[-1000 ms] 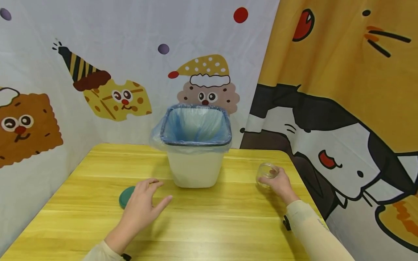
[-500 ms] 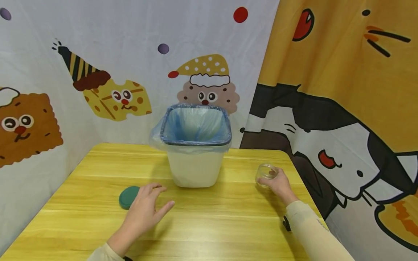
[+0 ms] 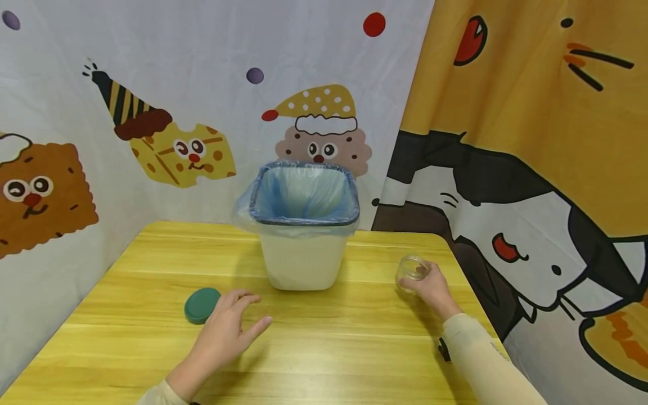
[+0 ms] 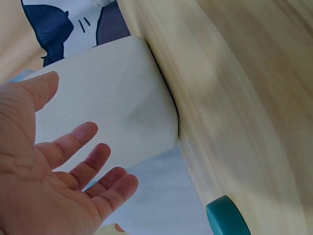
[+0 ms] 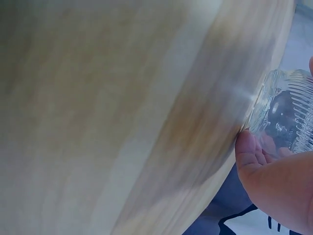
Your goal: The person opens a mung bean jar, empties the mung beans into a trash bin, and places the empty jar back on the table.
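Note:
At the right of the table, my right hand (image 3: 429,287) grips a clear glass jar (image 3: 409,271) round its side. The jar has no lid on it and stands upright; in the right wrist view the jar (image 5: 281,115) shows ridged glass, and its base seems to be on the wood. My left hand (image 3: 226,327) hovers over the table with relaxed, spread fingers and holds nothing; the left wrist view shows its bare palm (image 4: 44,181). Just left of that hand lies a round green lid (image 3: 201,305), flat on the table.
A whitish bin (image 3: 304,261) with a blue bag (image 3: 304,197) folded over its rim stands at the back middle of the wooden table (image 3: 324,360). Behind hangs a printed cloth (image 3: 202,67), with an orange curtain (image 3: 531,95) to the right.
My left hand has drifted slightly right and toward me, so more of the green lid shows. The right hand and jar stay nearly still.

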Motion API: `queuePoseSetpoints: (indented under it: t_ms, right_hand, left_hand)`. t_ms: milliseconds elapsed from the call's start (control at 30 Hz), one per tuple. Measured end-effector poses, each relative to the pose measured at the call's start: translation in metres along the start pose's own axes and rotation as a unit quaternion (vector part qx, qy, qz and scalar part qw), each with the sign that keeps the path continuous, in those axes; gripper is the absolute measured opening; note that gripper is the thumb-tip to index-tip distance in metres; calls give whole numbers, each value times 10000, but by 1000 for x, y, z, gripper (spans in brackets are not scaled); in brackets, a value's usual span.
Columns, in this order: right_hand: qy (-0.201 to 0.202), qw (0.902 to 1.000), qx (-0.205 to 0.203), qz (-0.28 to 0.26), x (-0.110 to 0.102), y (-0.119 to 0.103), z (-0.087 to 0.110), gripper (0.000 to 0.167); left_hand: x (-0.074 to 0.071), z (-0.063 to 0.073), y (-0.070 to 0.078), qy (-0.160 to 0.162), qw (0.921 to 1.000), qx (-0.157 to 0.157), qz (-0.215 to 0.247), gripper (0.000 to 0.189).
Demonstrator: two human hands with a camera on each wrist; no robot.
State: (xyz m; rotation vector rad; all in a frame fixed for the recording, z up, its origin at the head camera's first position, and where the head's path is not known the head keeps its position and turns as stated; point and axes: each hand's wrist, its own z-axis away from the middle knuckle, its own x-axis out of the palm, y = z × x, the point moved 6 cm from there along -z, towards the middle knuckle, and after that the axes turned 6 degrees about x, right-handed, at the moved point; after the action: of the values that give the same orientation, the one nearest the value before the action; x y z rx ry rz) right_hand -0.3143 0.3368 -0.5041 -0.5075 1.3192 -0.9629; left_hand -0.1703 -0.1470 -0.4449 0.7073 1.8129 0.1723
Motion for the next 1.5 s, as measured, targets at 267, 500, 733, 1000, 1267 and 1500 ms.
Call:
queuePoseSetpoints:
  t_ms: [267,500,733,1000,1267,1500]
  right_hand:
    - [85,9999,-81,112,4,0,3,110]
    - [-54,9995,-224,233,13,-8,1,112]
    - [-47,9992,-261,293,30,-21,-6,111]
    - [254,9988,-315,282,52,-38,-19,107]
    - [495,9982,-268,202,65,-53,-33,105]
    - [553,9983,21,201,75,-57,-35,110]
  left_hand:
    - [3,5,-1,-246,9994,-119,210,52]
    - [8,9,-4,-436,9984,-202,314,54]
    - [11,10,-3,-576,9973,-205,403,57]
    - [12,11,1,-573,9971,-241,434,53]
    - [17,9,1,-729,9960,-212,471,54]
    - [22,12,3,-959,9934,-230,586,51]
